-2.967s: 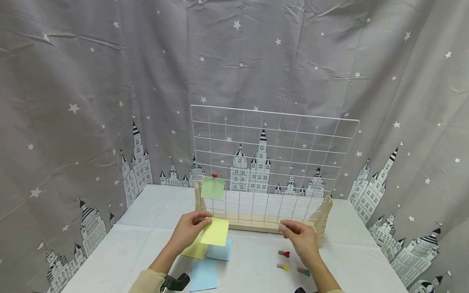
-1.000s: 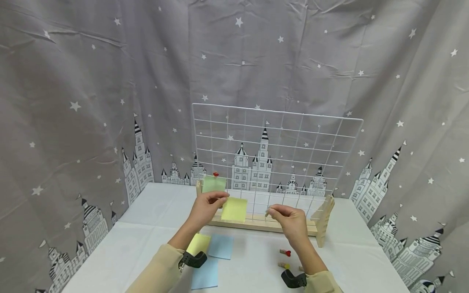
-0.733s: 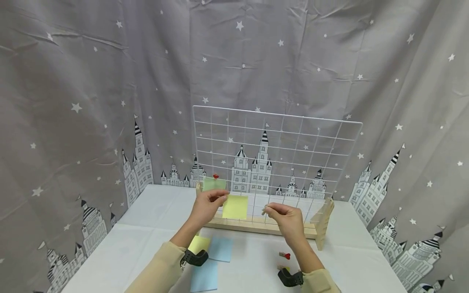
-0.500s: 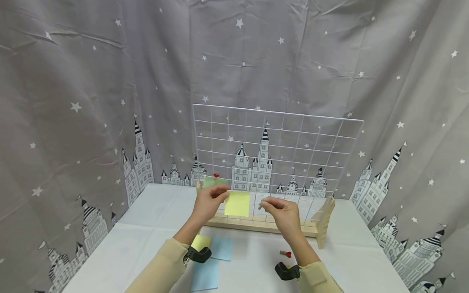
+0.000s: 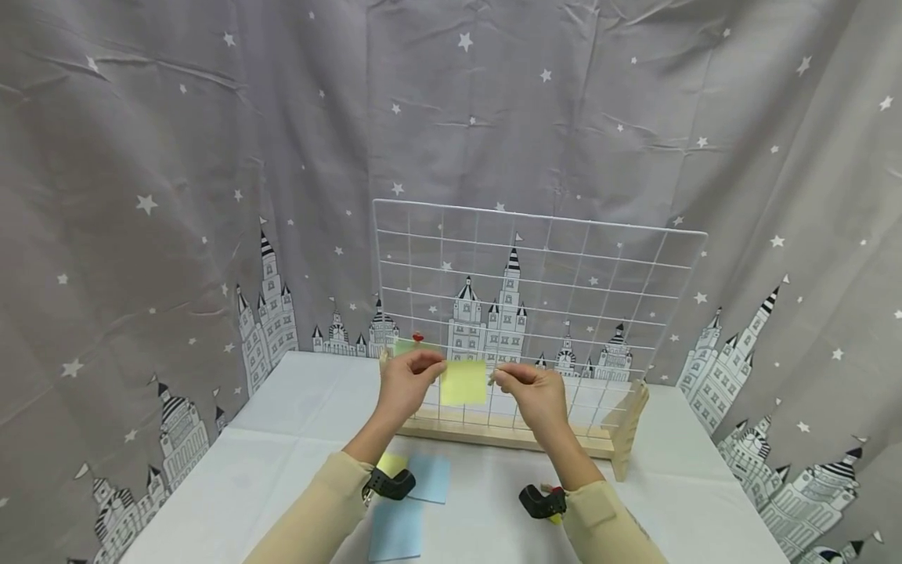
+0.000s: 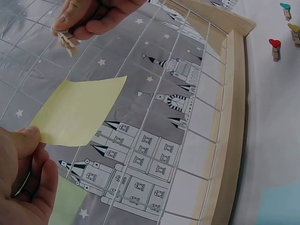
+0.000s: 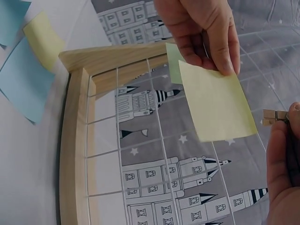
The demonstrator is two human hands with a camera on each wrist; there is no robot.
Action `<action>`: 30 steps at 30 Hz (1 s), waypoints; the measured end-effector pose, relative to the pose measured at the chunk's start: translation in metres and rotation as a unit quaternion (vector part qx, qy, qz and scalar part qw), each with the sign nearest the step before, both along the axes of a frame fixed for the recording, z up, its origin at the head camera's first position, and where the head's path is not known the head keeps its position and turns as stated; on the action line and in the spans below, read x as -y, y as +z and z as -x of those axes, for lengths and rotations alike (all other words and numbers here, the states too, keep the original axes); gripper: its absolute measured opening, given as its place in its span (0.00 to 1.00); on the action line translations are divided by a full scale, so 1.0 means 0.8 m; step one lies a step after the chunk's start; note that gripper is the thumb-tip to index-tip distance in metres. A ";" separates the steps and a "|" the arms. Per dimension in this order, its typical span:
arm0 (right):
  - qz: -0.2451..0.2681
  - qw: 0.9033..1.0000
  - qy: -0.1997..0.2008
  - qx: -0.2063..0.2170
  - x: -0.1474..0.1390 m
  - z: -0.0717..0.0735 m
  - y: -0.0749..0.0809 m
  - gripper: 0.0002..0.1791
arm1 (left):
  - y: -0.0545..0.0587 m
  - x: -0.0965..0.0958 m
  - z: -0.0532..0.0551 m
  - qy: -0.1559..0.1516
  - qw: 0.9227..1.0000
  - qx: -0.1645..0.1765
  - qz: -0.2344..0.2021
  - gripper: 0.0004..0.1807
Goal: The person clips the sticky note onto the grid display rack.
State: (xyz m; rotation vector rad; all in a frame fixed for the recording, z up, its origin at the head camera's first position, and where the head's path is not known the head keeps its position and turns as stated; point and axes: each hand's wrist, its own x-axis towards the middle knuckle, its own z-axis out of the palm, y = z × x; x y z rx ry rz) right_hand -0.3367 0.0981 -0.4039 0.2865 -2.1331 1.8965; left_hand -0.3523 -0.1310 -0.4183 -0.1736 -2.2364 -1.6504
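My left hand (image 5: 406, 385) pinches a yellow sticky note (image 5: 463, 383) by its upper left corner, in front of the white wire grid (image 5: 564, 252). Close to the note's right side, my right hand (image 5: 537, 395) pinches a small wooden clothespin (image 7: 275, 116) between thumb and fingertips. In the right wrist view the clothespin points at the note, with a gap between them. A green sticky note (image 6: 67, 202) hangs on the grid at the left under a red heart clip (image 5: 418, 337), partly hidden behind my left hand.
The grid stands in a wooden base (image 5: 507, 435) on the white table. Blue sticky notes (image 5: 396, 531) and a yellow one (image 5: 391, 465) lie at front left. Clothespins with red (image 6: 275, 49), yellow (image 6: 294, 29) and green hearts (image 6: 286, 10) lie at front right. A grey curtain (image 5: 176, 141) hangs behind.
My left hand has lifted the yellow note from over the table up to the grid and rightward. The right hand has moved up and left with the clothespin, closing in on the note.
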 end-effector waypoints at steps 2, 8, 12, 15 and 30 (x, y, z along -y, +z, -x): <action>0.003 1.000 0.005 -0.003 0.002 0.002 0.005 0.08 | 0.003 -0.001 0.001 -0.001 1.000 -0.003 -0.002 0.08; 0.024 0.999 0.022 -0.014 0.010 0.011 0.018 0.08 | 0.012 -0.002 0.005 -0.001 1.000 -0.011 0.001 0.08; 0.035 0.999 0.029 -0.027 0.015 0.017 0.023 0.08 | 0.011 -0.003 0.010 0.001 1.000 -0.015 0.008 0.08; 0.040 0.998 0.033 -0.029 0.018 0.019 0.021 0.07 | 0.009 -0.003 0.009 -0.001 1.000 -0.013 0.007 0.08; 0.040 0.999 0.012 -0.014 0.030 0.029 0.022 0.07 | 0.011 -0.011 0.007 -0.003 0.999 -0.031 0.010 0.09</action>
